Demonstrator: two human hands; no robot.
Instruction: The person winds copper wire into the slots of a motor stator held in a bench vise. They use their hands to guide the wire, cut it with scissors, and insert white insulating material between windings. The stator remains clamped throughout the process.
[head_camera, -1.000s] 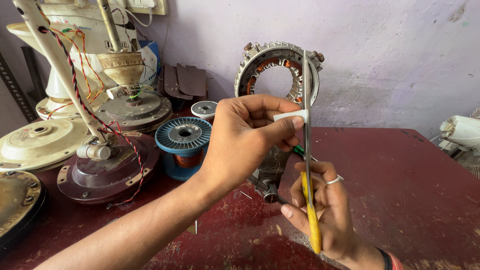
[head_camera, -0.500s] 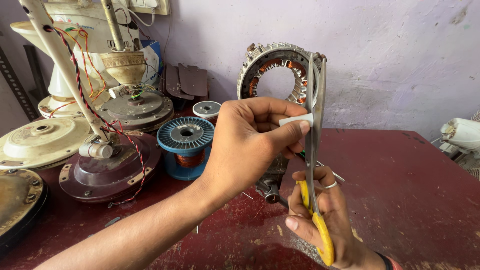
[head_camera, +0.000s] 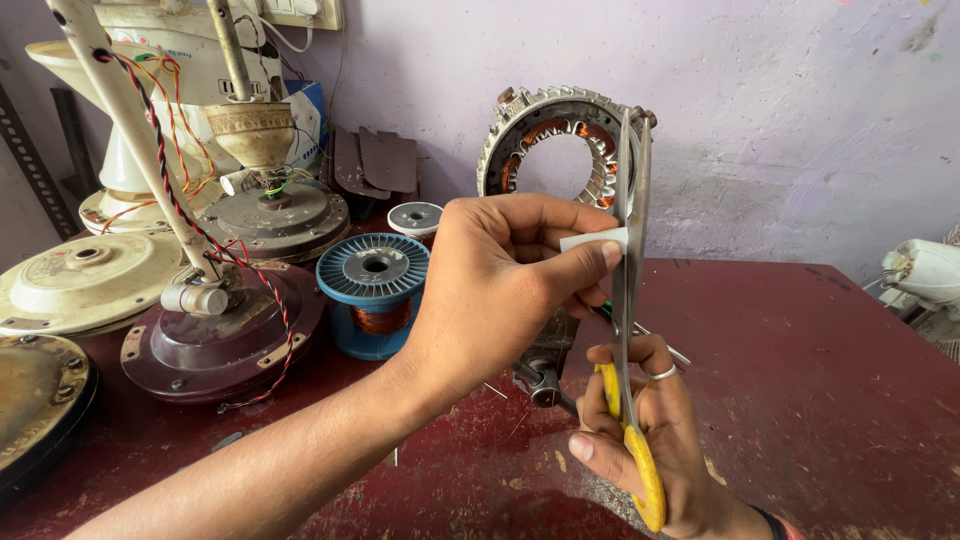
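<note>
The left hand (head_camera: 510, 290) is curled shut, pinching a small white strip (head_camera: 592, 240) between thumb and forefinger, held up over the middle of the dark red worktop (head_camera: 820, 380). The right hand (head_camera: 650, 440) sits lower and nearer, fingers closed through the yellow handles of a pair of scissors (head_camera: 630, 300) that point straight up; the long steel blades stand slightly parted, with the end of the strip lying right against them.

Directly behind the blades a motor stator (head_camera: 556, 140) stands on edge on a metal stand, its ring of copper windings partly covered by the left hand and the scissors. To the left of the hand stands a blue plastic spool (head_camera: 372, 290) with copper wire wound round its core, and behind it a smaller grey spool (head_camera: 414, 216).

Further left, several ceiling fan motor housings crowd the worktop: a dark maroon one (head_camera: 225, 335) with a white downrod (head_camera: 130, 120) leaning out of it and red and black twisted wire trailing along it, a cream one (head_camera: 85, 280) beside it, and a greyish one (head_camera: 275, 215) behind with a brass-coloured canopy cup above. A pale violet wall (head_camera: 780, 110) closes the back, and a white object shows at the far right edge, too cut off to name.
</note>
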